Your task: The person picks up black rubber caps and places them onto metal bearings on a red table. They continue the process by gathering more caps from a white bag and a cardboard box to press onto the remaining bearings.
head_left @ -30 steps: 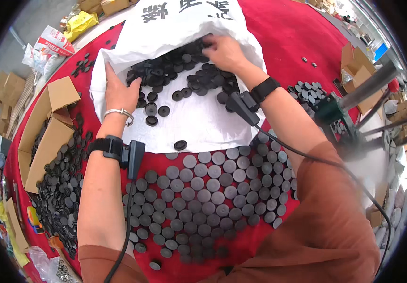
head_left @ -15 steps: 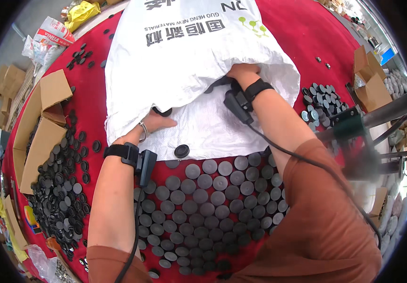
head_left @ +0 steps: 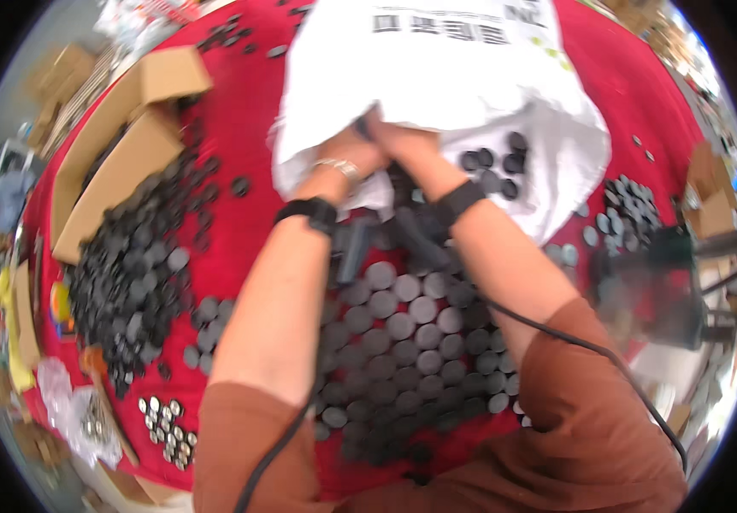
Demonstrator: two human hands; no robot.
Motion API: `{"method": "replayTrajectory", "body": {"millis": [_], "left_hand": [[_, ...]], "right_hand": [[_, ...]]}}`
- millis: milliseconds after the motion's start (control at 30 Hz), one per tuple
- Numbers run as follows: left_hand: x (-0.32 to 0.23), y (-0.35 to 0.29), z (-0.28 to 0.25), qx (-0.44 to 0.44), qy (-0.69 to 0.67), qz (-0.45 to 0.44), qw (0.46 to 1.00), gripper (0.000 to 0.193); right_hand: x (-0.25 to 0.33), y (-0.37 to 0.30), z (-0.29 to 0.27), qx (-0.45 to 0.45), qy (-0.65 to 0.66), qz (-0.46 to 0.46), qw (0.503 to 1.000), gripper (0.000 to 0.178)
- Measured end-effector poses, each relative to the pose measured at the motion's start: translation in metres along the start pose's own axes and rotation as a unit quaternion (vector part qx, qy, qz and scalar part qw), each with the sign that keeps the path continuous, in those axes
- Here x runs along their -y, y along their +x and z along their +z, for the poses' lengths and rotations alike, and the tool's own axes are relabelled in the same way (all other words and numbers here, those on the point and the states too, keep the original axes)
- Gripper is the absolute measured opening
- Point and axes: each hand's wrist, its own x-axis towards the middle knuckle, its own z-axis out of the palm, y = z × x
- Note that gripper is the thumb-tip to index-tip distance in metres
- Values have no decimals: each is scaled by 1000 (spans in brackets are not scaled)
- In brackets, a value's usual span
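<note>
A white woven bag (head_left: 420,77) lies on the red-covered table, its mouth toward me. My left hand (head_left: 362,154) and my right hand (head_left: 409,144) meet at the middle of that mouth, close together. Bag cloth and motion blur hide the fingers of both, so what they hold cannot be made out. Several black round caps (head_left: 514,162) sit inside the mouth, to the right of my right hand. Below the bag, dark grey discs (head_left: 399,326) lie flat in close rows between my forearms. Each wrist wears a black strap with a dark device.
At left, a cardboard box (head_left: 120,188) lies beside a heap of black caps (head_left: 133,282). Small shiny round pieces (head_left: 168,432) are near the front left edge. More discs (head_left: 629,209) lie at right, near a dark green machine part (head_left: 655,286) and another cardboard box (head_left: 710,197).
My hands have come together at the bag's mouth, the left moving right and up. The mouth now gapes on the right, showing caps inside. The whole view has shifted.
</note>
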Motion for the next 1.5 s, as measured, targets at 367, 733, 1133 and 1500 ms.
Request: {"method": "replayTrajectory", "body": {"millis": [367,733,1133,1500], "left_hand": [[-60,-34,-41,-62,11,-53,997,49],[25,-116,-146,-127,-14,-94,987,44],[127,-150,-245,-37,-168,-278,945,73],[138,-200,-273,-154,-90,-291,940,46]], "right_hand": [[42,-5,-50,-40,318,228,919,49],[168,-74,21,61,359,171,916,40],[168,-67,33,235,91,62,966,41],[180,-95,61,198,-26,-228,953,29]]}}
